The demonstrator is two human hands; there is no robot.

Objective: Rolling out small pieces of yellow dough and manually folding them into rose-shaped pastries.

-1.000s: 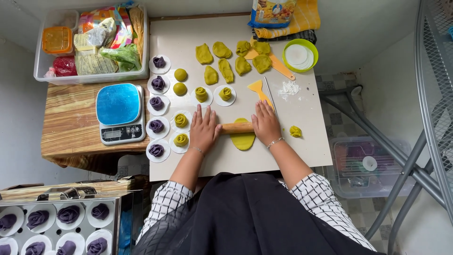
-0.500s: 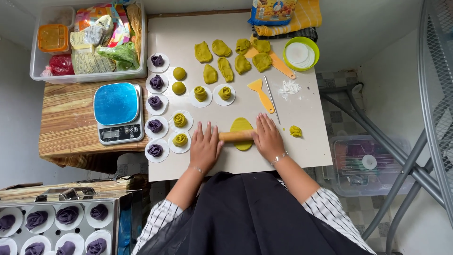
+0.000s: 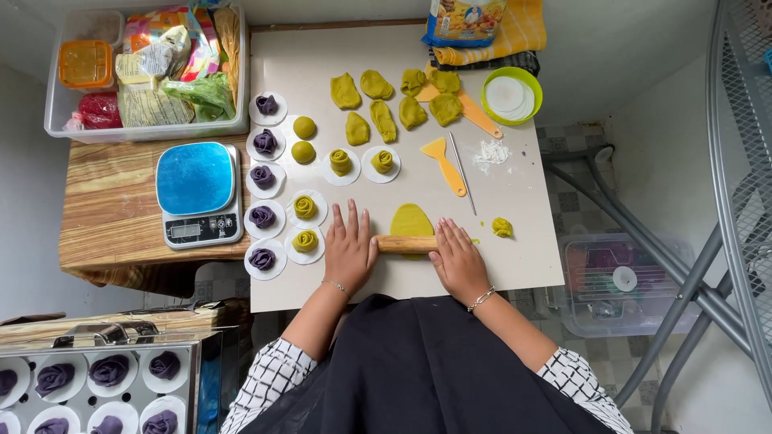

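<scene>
Head view, looking down on a pale work board (image 3: 515, 265). Five purple dough roses (image 3: 263, 171) sit on white paper rounds in a column at the left; four yellow-green roses (image 3: 305, 207) and two smooth balls (image 3: 304, 127) lie beside them. Seven flattened dough pieces (image 3: 383, 120) lie at the far edge. Both hands lie flat, fingers spread, not gripping: left hand (image 3: 349, 251) and right hand (image 3: 458, 261) press the ends of a wooden rolling pin (image 3: 406, 243) across an oval yellow-green dough sheet (image 3: 411, 219) near the board's near edge.
</scene>
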